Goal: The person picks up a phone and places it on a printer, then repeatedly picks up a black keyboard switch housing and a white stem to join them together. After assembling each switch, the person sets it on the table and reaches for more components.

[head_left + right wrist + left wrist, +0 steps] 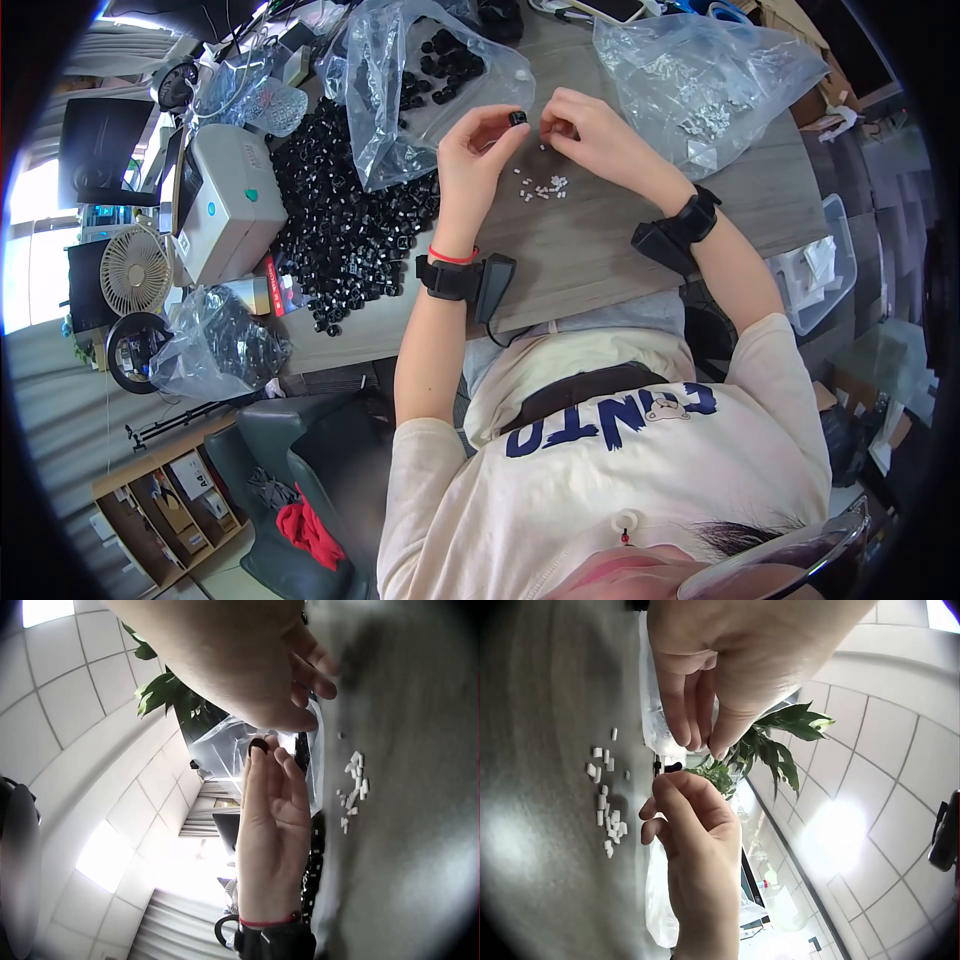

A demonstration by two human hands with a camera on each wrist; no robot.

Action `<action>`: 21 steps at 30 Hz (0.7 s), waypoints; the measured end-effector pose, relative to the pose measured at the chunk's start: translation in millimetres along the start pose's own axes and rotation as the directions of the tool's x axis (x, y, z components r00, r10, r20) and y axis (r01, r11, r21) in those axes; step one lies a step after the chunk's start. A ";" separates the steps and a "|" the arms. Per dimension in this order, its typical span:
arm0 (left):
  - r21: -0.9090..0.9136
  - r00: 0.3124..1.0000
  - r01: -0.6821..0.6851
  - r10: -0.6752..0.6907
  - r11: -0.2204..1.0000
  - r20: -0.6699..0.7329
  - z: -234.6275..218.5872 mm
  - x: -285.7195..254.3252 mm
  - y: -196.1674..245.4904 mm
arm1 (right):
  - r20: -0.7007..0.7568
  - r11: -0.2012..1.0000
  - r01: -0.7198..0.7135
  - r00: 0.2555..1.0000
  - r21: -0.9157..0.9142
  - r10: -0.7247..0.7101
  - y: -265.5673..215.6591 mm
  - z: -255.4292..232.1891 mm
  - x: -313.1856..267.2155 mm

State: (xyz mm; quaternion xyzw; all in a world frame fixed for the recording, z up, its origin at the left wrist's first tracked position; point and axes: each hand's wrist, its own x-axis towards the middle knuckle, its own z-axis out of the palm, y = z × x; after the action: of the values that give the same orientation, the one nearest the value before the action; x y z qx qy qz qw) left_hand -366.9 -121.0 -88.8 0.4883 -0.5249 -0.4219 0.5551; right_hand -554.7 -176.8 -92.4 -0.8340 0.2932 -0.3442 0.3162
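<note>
My left hand point(470, 160) is raised over the table, pinching a small black cap-like piece point(517, 117) between thumb and fingertips. The same black piece point(258, 744) shows as a dark round end in the right wrist view. Facing it at close range is my right hand point(605, 140), its thumb and index finger drawn together and the other fingers bent. Whether something tiny sits between those fingertips I cannot tell. Below both hands, a loose cluster of small white pieces point(545, 188) lies on the grey tabletop point(590, 240). One single white piece point(340, 736) lies apart from the cluster.
A wide heap of black pieces point(340, 210) covers the table's left side, beside a white box-shaped device point(228, 200). Behind it stands an open clear bag point(375, 120) with more black pieces. Another clear bag point(640, 60) holding white pieces lies at the far right.
</note>
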 end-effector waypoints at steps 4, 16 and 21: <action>-0.039 0.999 0.029 -0.030 0.999 -0.033 -1.2 0.3 -2.4 | 0.076 0.998 -0.069 0.995 0.009 0.069 0.0 -4.2 -0.1; -0.032 1.000 0.027 -0.027 0.999 0.003 -0.3 1.0 -8.7 | 0.137 0.991 -0.044 0.989 -0.125 0.062 -0.9 4.7 0.2; 0.062 0.999 0.040 -0.042 0.997 0.015 -0.6 -1.2 -2.6 | 0.178 0.968 0.035 0.984 -0.247 0.010 -0.7 6.9 0.7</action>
State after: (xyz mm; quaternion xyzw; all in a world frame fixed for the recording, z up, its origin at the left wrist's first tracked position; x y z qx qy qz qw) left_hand -366.3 -120.2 -91.6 0.5123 -0.5322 -0.4208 0.5265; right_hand -548.9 -174.5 -95.5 -0.8964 0.2994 -0.2305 0.2316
